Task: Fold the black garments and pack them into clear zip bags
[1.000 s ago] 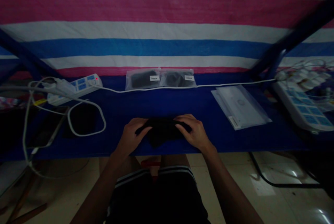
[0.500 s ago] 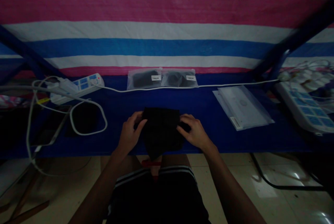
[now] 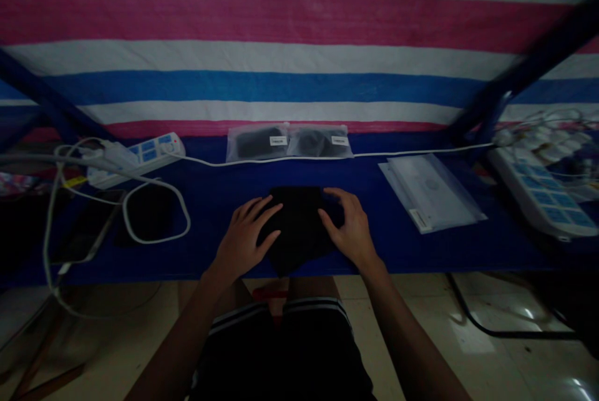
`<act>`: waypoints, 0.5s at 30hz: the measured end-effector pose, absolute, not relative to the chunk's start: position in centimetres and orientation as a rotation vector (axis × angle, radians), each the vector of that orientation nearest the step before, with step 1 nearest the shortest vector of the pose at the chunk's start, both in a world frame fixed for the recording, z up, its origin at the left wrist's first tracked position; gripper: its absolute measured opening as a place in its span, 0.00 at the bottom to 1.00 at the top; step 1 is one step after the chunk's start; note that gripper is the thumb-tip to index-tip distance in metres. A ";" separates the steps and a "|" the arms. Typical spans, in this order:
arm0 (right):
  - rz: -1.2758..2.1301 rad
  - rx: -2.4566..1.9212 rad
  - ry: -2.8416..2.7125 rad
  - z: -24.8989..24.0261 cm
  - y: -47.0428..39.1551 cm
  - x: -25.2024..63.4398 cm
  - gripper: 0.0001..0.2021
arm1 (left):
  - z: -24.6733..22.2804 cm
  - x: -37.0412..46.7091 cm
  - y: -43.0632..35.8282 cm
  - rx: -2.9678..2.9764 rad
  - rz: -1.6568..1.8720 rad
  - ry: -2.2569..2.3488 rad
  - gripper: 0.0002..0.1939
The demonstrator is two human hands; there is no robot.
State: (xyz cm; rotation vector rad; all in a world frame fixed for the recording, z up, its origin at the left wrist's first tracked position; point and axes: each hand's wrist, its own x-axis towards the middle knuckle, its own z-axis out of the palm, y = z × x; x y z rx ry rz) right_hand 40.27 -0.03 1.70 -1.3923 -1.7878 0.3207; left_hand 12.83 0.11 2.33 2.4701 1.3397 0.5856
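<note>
A piece of folded black cloth lies on the blue tabletop in front of me, its lower point close to the front edge. What kind of item it is, I cannot make out in the dim light. My left hand rests at the cloth's left side, fingers spread and reaching over its edge. On the other side, my right hand is curved with thumb and fingers apart, touching or very close to the cloth's right edge.
Two clear packets with dark contents and labels lie at the back. Flat clear bags are on the right. Power strips stand at both sides, with a white cable running between. A phone and looped cable lie left.
Both hands have loosened from pinching the cloth's sides. The cloth now lies flatter and slightly farther from me, and my left hand has spread its fingers over its edge.
</note>
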 end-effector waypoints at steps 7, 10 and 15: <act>0.410 -1.259 -2.189 2.1 -0.4 40.0 0.19 | 1.8 12.4 0.7 2.430 0.644 1.279 0.26; 0.355 -1.315 -2.170 1.8 -0.2 39.8 0.18 | 1.7 12.3 0.8 2.357 0.813 1.285 0.23; 0.237 -1.415 -2.070 1.8 -0.3 39.7 0.14 | 2.4 12.4 0.1 2.311 0.977 1.317 0.15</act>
